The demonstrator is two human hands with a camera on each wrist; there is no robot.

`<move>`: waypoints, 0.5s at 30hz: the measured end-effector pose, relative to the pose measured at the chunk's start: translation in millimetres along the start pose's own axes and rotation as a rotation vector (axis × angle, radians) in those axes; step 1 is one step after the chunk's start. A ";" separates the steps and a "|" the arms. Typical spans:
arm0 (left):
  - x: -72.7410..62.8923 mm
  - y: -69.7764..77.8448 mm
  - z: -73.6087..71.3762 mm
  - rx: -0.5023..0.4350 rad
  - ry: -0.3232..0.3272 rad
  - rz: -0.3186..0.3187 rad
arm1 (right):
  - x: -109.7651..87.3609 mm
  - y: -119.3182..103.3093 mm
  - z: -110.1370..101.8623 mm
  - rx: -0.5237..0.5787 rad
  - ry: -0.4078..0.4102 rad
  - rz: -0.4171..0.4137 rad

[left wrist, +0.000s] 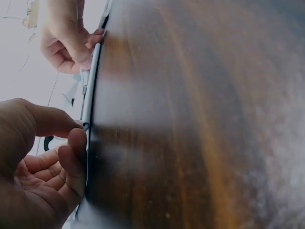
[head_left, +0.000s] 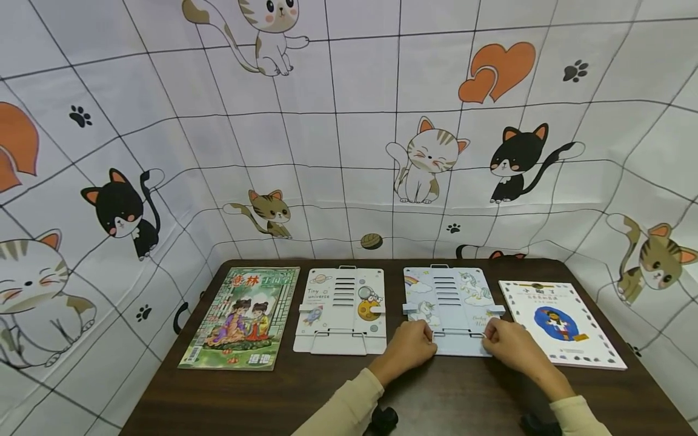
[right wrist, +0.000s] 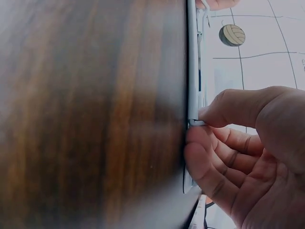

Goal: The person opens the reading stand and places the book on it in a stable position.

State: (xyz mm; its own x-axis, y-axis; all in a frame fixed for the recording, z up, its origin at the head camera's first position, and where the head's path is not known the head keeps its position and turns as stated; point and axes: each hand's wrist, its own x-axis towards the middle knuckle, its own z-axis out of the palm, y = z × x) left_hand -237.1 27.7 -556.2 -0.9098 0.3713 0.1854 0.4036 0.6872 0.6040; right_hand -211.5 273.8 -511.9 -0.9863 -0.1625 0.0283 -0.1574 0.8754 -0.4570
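A person in pale sleeves sat at a dark brown wooden table (head_left: 463, 390), both bare hands at work on a pale slotted board with unicorns and a rainbow, the unicorn board (head_left: 455, 312). Taking the middle of the head view as the clock's centre, this board lay at four o'clock, flat on the table.

Around the unicorn board, the left hand (head_left: 411, 345) was at eight o'clock and the right hand (head_left: 512, 346) at four. Each hand's fingers were bent, thumb and fingertips nearly together, with hold of the board's near edge, one hand close to each corner. The wrist views showed both pinches at the rim, just above the wood, the remaining fingers curled loosely.

At the unicorn board's nine o'clock, a little apart, lay a matching space board (head_left: 340, 309), marked "Tiny universe", with an astronaut and planets. Farther out at nine was a green magazine (head_left: 245, 321) picturing two figures in robes. At three o'clock, close by the right hand, lay a white book (head_left: 561, 327) with a blue oval.

Toward twelve hung a white gridded cloth (head_left: 365, 142) printed with cartoon cats, hearts and paw prints.
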 end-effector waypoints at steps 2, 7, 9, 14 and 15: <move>0.3 -0.3 -0.2 -0.014 -0.019 -0.003 | -1.4 2.3 0.4 0.012 -0.007 0.005; 0.1 -2.4 -0.5 -0.051 -0.021 0.012 | -4.6 4.8 -3.9 0.077 -0.018 -0.029; 0.0 -1.8 -2.4 -0.086 -0.030 0.021 | -5.4 6.2 -6.2 0.101 -0.019 -0.048; -0.8 1.8 -8.3 -0.190 -0.088 0.019 | -5.1 11.4 -7.2 0.118 -0.043 -0.074; -1.1 1.9 -8.8 -0.202 -0.100 0.019 | -5.2 11.7 -7.1 0.121 -0.051 -0.078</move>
State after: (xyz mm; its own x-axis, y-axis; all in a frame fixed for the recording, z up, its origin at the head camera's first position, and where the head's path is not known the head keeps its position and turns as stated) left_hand -236.2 23.1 -548.4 -0.8841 0.4498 0.1264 0.3835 0.5440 0.7463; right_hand -208.6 288.1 -511.1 -0.9671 -0.2533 0.0236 -0.2228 0.7985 -0.5592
